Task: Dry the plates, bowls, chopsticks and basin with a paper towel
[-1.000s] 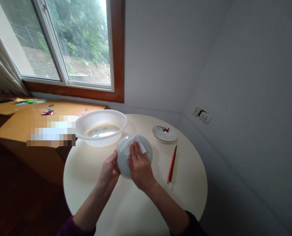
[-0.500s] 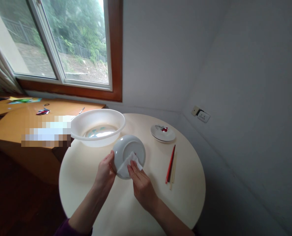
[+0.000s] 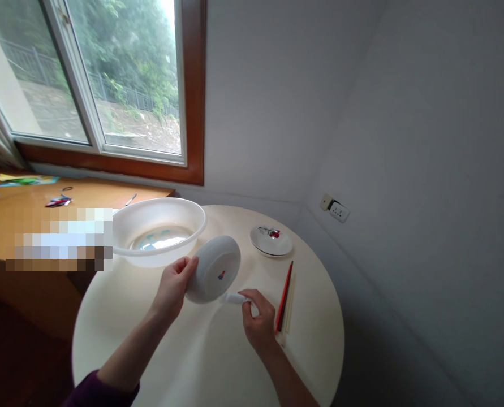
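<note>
A white plate (image 3: 215, 269) is held tilted over the table, its underside with a small red and blue mark facing me. My left hand (image 3: 173, 288) grips its left edge between thumb and fingers. To the right of the plate and apart from it, my right hand (image 3: 258, 319) pinches a white tissue or cloth (image 3: 235, 298). Close beyond the right hand lie red chopsticks (image 3: 284, 297) and pale chopsticks (image 3: 291, 302).
A large translucent basin (image 3: 158, 259) with some water stands at the table's (image 3: 184, 356) back left. Stacked plates (image 3: 272, 243) with a red flower pattern sit at the back right. A wooden desk (image 3: 94, 195) adjoins on the left, and a wall socket (image 3: 339, 211) is beyond the table.
My right hand has pulled the tissue or cloth off the plate's underside and moved down to the right. The plate has tilted in my left hand. The view has shifted slightly right.
</note>
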The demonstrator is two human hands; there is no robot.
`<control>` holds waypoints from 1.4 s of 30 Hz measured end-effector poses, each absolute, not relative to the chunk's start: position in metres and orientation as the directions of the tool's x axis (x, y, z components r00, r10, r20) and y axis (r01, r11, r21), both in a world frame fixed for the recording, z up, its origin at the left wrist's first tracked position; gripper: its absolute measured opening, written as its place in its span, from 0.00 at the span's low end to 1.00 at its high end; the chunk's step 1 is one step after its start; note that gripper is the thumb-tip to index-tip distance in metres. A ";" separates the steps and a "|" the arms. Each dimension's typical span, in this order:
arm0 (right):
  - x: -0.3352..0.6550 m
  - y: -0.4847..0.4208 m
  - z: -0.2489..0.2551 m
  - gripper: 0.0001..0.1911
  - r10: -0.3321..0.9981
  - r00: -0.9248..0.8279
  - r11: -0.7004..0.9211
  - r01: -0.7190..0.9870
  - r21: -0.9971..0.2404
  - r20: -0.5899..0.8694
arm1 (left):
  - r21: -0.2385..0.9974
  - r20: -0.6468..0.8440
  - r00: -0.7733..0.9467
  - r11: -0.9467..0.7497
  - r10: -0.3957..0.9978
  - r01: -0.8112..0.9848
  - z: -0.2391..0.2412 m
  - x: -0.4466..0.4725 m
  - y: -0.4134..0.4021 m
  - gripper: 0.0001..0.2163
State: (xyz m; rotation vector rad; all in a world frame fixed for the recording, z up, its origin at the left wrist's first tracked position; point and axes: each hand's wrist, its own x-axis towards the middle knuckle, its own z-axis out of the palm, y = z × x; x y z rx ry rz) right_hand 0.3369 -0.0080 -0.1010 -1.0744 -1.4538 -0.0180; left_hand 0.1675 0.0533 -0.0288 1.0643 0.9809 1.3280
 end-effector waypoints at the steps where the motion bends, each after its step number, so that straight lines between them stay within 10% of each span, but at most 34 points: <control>1: 0.339 -0.007 -0.102 0.11 0.591 0.226 0.540 0.602 -0.588 0.774 | 0.980 0.101 0.037 -0.093 0.994 -0.178 -0.027 0.170 0.057 0.19; 7: 0.340 -0.006 -0.107 0.11 0.598 0.212 0.530 0.618 -0.580 0.773 | 0.860 0.419 0.153 -0.445 0.895 0.250 -0.029 0.193 0.076 0.13; 22: 0.341 -0.003 -0.112 0.11 0.575 0.071 0.562 0.689 -0.457 0.815 | 0.361 0.638 0.450 -0.759 0.625 0.541 -0.099 0.215 0.135 0.12; 42: 0.340 -0.003 -0.114 0.10 0.606 0.051 0.547 0.698 -0.462 0.794 | 0.446 0.547 0.511 -0.748 0.663 0.492 -0.145 0.219 0.158 0.05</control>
